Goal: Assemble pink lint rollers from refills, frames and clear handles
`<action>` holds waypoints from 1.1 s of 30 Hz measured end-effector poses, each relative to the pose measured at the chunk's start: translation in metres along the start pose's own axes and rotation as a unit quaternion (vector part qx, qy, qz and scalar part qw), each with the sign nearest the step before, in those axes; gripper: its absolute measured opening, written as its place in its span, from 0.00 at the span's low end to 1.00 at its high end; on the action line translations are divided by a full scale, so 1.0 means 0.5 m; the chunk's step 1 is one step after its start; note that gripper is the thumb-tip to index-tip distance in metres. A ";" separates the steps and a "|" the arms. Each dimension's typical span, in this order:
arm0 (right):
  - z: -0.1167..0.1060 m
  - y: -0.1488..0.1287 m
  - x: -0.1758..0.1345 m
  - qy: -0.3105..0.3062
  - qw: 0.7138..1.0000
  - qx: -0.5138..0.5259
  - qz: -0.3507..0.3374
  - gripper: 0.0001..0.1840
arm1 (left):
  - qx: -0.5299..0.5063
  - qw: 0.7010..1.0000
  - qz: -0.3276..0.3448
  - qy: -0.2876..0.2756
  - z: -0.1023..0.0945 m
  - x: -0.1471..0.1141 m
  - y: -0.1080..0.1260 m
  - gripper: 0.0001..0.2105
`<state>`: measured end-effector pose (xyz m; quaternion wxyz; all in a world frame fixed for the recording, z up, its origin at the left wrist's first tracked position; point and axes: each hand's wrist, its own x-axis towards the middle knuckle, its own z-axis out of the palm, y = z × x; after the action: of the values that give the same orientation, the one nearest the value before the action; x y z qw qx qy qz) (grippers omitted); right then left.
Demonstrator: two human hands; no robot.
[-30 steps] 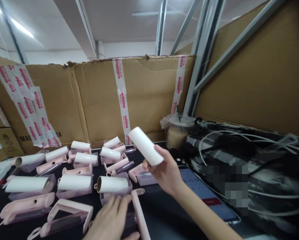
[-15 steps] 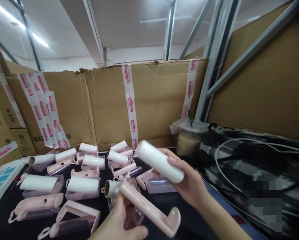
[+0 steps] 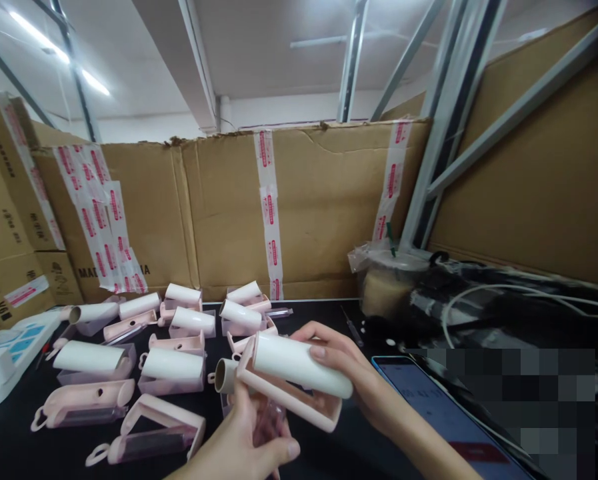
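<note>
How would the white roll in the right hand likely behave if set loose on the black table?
The white roll is a smooth cylinder, so it would probably roll. It looks stiff, keeping its shape under the right hand. A similar roll nearby shows a hollow core, so it is likely light.

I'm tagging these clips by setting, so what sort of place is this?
Probably a small packing or assembly workshop. Taped cardboard cartons wall the black bench, many identical pink roller frames and white rolls lie in rows, and the hands fit a white roll into a pink frame.
</note>
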<state>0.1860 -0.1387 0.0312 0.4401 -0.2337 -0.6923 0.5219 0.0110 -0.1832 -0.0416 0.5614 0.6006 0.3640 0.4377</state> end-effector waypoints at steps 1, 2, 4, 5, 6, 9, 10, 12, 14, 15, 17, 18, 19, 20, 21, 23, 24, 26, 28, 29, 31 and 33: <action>0.003 0.002 0.000 0.006 1.000 -0.015 -0.004 0.16 | 0.003 1.000 0.000 -0.005 -0.001 0.000 -0.002 0.43; 0.007 0.004 0.000 0.009 1.000 -0.030 -0.005 0.15 | 0.000 1.000 0.006 -0.016 -0.003 0.000 -0.003 0.42; 0.013 0.011 0.000 0.006 0.999 -0.048 -0.007 0.15 | -0.023 0.998 0.030 -0.042 -0.005 0.000 -0.004 0.40; 0.015 0.014 0.000 0.005 0.999 -0.052 -0.009 0.14 | -0.042 0.997 0.041 -0.053 -0.006 0.000 -0.001 0.40; 0.015 0.017 0.000 0.006 0.998 -0.055 -0.014 0.14 | -0.066 0.995 0.047 -0.060 -0.007 0.000 0.003 0.41; 0.009 0.021 0.000 0.023 0.997 -0.066 -0.040 0.15 | -0.139 0.989 0.042 -0.041 -0.013 0.000 0.032 0.42; 0.006 0.020 -0.001 0.027 0.996 -0.070 -0.049 0.16 | -0.155 0.987 0.044 -0.023 -0.016 -0.001 0.046 0.42; 0.006 0.016 -0.006 0.027 0.995 -0.080 -0.059 0.16 | -0.167 0.985 0.048 0.023 -0.022 -0.005 0.072 0.41; 0.015 0.013 -0.013 0.016 0.993 -0.095 -0.063 0.17 | -0.156 0.985 0.038 0.064 -0.027 -0.012 0.091 0.40; 0.023 0.012 -0.017 0.008 0.992 -0.106 -0.063 0.17 | -0.144 0.986 0.030 0.080 -0.028 -0.015 0.096 0.40; 0.041 0.011 -0.025 -0.003 0.989 -0.133 -0.064 0.18 | -0.109 0.989 0.018 0.103 -0.029 -0.019 0.099 0.39; 0.048 0.012 -0.028 -0.006 0.987 -0.144 -0.066 0.19 | -0.090 0.990 0.012 0.109 -0.028 -0.020 0.098 0.36; 0.052 0.012 -0.029 -0.009 0.986 -0.149 -0.070 0.21 | -0.075 0.991 0.005 0.114 -0.027 -0.019 0.096 0.31; 0.052 0.013 -0.028 -0.010 0.986 -0.146 -0.076 0.25 | -0.068 0.991 -0.002 0.117 -0.027 -0.018 0.094 0.27; 0.049 0.013 -0.026 -0.008 0.988 -0.135 -0.081 0.28 | -0.069 0.991 -0.008 0.117 -0.026 -0.016 0.092 0.24; 0.034 0.014 -0.017 -0.002 0.991 -0.106 -0.079 0.33 | -0.092 0.989 -0.014 0.114 -0.027 -0.013 0.093 0.21; 0.025 0.014 -0.012 0.001 0.993 -0.096 -0.063 0.32 | -0.108 0.988 -0.014 0.113 -0.027 -0.011 0.095 0.20; 0.010 0.017 -0.003 -0.006 0.997 -0.077 -0.011 0.30 | -0.137 0.984 -0.019 0.111 -0.030 -0.009 0.100 0.19; 0.005 0.022 0.001 -0.024 0.998 -0.033 0.050 0.28 | -0.162 0.981 -0.033 0.098 -0.033 -0.008 0.105 0.18; 0.005 0.026 0.002 -0.029 0.997 0.003 0.076 0.29 | -0.172 0.980 -0.041 0.087 -0.034 -0.008 0.106 0.17; 0.011 0.035 0.002 -0.025 0.991 0.075 0.112 0.29 | -0.187 0.978 -0.060 0.065 -0.035 -0.009 0.107 0.15; 0.016 0.045 0.002 -0.020 0.984 0.119 0.131 0.28 | -0.197 0.975 -0.080 0.057 -0.035 -0.011 0.106 0.15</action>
<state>0.1755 -0.1343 0.0102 0.3788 -0.2573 -0.5972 0.6585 -0.0100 -0.1875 0.0104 0.6807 0.4211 0.3483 0.4879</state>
